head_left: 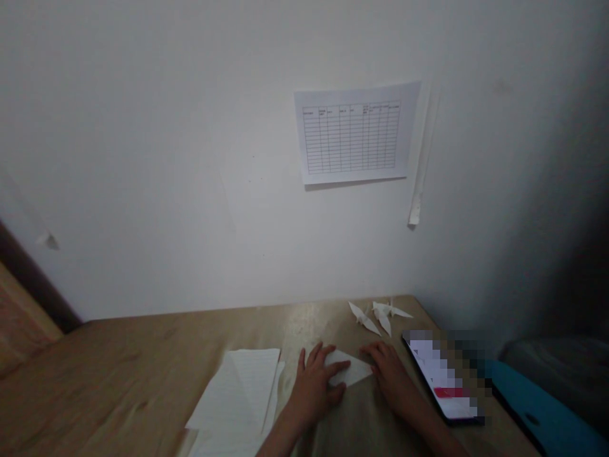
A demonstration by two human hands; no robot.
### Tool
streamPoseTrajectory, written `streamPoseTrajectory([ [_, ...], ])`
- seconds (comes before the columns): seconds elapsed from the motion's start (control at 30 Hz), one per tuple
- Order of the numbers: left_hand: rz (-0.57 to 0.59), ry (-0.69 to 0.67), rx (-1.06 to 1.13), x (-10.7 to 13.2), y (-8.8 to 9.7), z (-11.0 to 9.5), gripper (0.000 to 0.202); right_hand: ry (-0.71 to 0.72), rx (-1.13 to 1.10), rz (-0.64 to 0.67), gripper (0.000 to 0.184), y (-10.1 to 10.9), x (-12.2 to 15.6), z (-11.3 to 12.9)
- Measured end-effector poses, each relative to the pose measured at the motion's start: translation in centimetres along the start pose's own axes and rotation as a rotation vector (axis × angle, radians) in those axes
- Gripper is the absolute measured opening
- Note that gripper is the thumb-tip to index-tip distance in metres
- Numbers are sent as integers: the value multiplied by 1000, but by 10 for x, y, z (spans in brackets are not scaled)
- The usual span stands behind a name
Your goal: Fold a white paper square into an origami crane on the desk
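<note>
A small white piece of folded paper (354, 371) lies on the table between my hands, pointed toward the right. My left hand (316, 381) rests over its left side, fingers spread, with the index finger stretched across the paper and the thumb near its lower edge. At the right corner, my right hand (390, 374) has its fingers drawn together on the paper; its thumb is mostly hidden. Just beyond the hands sit several white folded paper birds (364, 318) with narrow pointed wings.
Loose lined paper sheets (242, 387) lie left of my hands on the brown table (143, 381). A phone (440, 381), its screen lit and partly blurred out, rests at the right beside a teal object (542, 406). A printed table sheet (356, 136) hangs on the white wall.
</note>
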State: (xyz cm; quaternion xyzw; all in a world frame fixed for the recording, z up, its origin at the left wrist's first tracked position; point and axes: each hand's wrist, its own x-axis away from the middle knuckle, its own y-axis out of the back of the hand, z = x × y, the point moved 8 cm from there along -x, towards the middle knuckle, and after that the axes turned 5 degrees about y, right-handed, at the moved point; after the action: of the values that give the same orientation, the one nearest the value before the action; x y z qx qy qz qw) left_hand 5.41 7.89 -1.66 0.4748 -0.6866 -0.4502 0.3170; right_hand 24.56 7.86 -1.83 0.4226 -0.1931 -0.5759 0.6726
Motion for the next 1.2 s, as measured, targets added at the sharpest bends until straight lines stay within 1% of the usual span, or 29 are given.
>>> streamPoseTrajectory([
  [0.17, -14, -46, -34, 2, -2, 0, 50, 17, 5, 8, 56, -3, -1, -1],
  [0.33, -18, -55, -60, 2, -4, 1, 52, 24, 48, 8, 59, -4, -2, -1],
  [0.5, -36, -41, -54, 6, -3, -2, 52, 42, 41, 18, 60, -5, -3, -6],
  [0.63, -58, -34, -48, 9, 2, -7, 52, 59, 64, -5, 54, -2, -3, -7],
  [0.7, -57, -26, -30, 9, 3, -8, 50, 72, 76, -11, 45, -1, -4, -2],
  [0.8, -69, -25, -7, 9, 3, -10, 46, 48, 105, -39, 27, 3, -6, 6],
  [0.83, -80, -19, -5, 9, 3, -10, 45, 33, 113, -49, 26, 4, -7, 8],
  [1.0, -143, 41, -17, 6, 0, -13, 43, -30, 142, -62, 32, 6, -12, 14],
  [1.2, -130, 150, -13, 3, 1, -15, 41, -51, 119, -34, 35, 5, -14, 14],
])
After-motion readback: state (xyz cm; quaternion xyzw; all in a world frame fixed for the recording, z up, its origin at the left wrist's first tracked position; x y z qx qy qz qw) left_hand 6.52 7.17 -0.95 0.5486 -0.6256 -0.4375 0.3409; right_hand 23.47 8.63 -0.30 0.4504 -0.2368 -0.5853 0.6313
